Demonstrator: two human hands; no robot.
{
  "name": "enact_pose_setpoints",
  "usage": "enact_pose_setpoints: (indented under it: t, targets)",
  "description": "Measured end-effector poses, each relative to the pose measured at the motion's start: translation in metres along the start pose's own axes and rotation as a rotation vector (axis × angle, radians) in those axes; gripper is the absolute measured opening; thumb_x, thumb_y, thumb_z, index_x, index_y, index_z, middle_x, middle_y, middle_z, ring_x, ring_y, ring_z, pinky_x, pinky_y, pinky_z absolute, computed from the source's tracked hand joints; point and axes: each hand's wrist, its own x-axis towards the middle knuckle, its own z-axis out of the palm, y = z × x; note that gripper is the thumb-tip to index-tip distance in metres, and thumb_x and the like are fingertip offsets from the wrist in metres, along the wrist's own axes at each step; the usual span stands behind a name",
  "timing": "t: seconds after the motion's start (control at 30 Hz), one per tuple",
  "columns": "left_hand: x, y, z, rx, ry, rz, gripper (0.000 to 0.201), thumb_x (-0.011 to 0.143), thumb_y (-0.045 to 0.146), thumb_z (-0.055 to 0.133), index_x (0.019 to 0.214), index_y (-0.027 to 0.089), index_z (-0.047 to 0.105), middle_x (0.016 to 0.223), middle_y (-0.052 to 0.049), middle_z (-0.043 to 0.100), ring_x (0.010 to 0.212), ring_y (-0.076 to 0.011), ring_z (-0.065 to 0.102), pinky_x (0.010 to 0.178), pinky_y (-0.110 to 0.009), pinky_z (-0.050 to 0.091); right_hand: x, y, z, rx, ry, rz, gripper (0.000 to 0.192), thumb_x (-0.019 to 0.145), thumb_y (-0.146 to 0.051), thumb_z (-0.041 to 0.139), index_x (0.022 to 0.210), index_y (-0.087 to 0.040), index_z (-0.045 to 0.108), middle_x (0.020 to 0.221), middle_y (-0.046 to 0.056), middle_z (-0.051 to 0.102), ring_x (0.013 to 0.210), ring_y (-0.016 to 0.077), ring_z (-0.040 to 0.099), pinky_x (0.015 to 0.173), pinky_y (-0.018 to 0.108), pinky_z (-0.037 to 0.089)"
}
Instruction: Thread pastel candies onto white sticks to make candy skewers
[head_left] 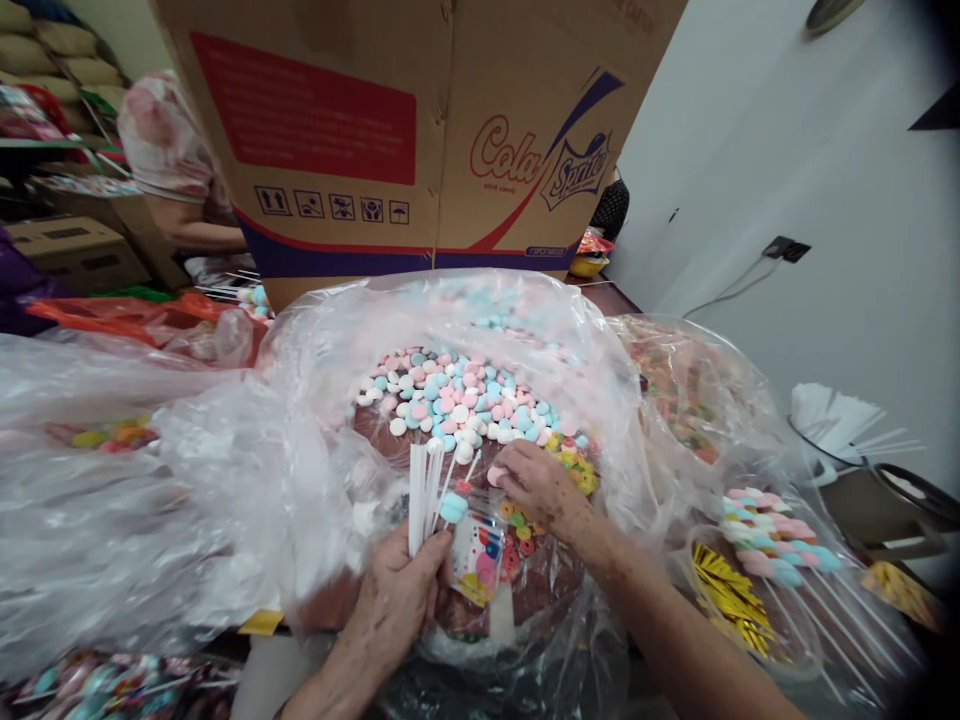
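Note:
My left hand (397, 585) is closed round a bundle of white sticks (424, 490) that point upward. One thin stick beside them carries a light blue marshmallow (452, 507) with a small red piece above it. Between the fingertips of my right hand (541, 488) is a pink marshmallow (495, 476), just right of the sticks. Beyond both hands lies a pile of pink, blue and white marshmallows (465, 400) in a clear plastic bag (611, 420). Yellow candies (576, 466) and ring-shaped gummies (517, 545) lie near my right hand. A printed packet (478, 560) is below the sticks.
A tall cardboard box (442, 130) stands behind the pile. Finished marshmallow skewers (780, 540) and gold ties (731, 600) are at right, near a holder of white sticks (832, 420). Crumpled plastic (112, 520) covers the left side. Another person (176, 150) is behind, at left.

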Motion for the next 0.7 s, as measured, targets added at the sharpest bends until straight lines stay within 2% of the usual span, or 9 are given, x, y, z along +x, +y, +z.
enact_pose_setpoints:
  t: [0.13,0.3,0.47,0.63,0.7]
  targets:
    - [0.0,-0.002,0.0,-0.011,-0.009,0.008,0.041,0.069,0.059,0.063,0.056,0.022,0.051,0.028,0.008,0.04,0.025,-0.0079,0.029,0.031,-0.02,0.018,0.001,0.002,0.006,0.006,-0.046,-0.055,0.018,0.093,-0.011,0.053,0.08,-0.021,0.06,0.087,0.003,0.061,0.084,0.0179,0.057,0.078,0.03,0.047]
    - [0.002,-0.005,-0.001,-0.014,-0.004,0.025,0.041,0.07,0.058,0.064,0.056,0.022,0.05,0.028,0.008,0.04,0.024,-0.0077,0.03,0.031,-0.02,0.015,0.002,0.0,0.006,0.015,-0.068,-0.017,0.016,0.094,-0.012,0.053,0.083,-0.019,0.062,0.088,0.004,0.061,0.085,0.0174,0.058,0.078,0.03,0.046]
    - [0.002,-0.005,0.0,-0.047,-0.012,0.024,0.042,0.069,0.058,0.068,0.057,0.022,0.05,0.029,0.009,0.039,0.024,-0.0079,0.03,0.03,-0.021,0.016,0.001,-0.003,0.01,0.031,-0.021,-0.024,0.016,0.095,-0.013,0.052,0.088,-0.019,0.065,0.091,0.005,0.064,0.089,0.0179,0.06,0.082,0.031,0.048]
    - [0.003,-0.004,0.0,-0.028,-0.011,0.041,0.04,0.07,0.057,0.066,0.059,0.022,0.051,0.031,0.008,0.042,0.025,-0.0078,0.031,0.03,-0.02,0.019,-0.004,-0.008,0.021,-0.147,0.013,-0.057,0.018,0.094,-0.01,0.05,0.093,-0.019,0.066,0.091,0.007,0.069,0.088,0.0208,0.062,0.084,0.034,0.051]
    - [0.002,-0.003,0.0,-0.025,-0.01,0.044,0.039,0.07,0.056,0.066,0.06,0.022,0.051,0.033,0.008,0.043,0.025,-0.0078,0.031,0.03,-0.021,0.018,-0.006,-0.009,0.025,-0.197,0.045,-0.029,0.02,0.093,-0.008,0.05,0.093,-0.019,0.067,0.089,0.008,0.07,0.087,0.0221,0.062,0.083,0.035,0.051]
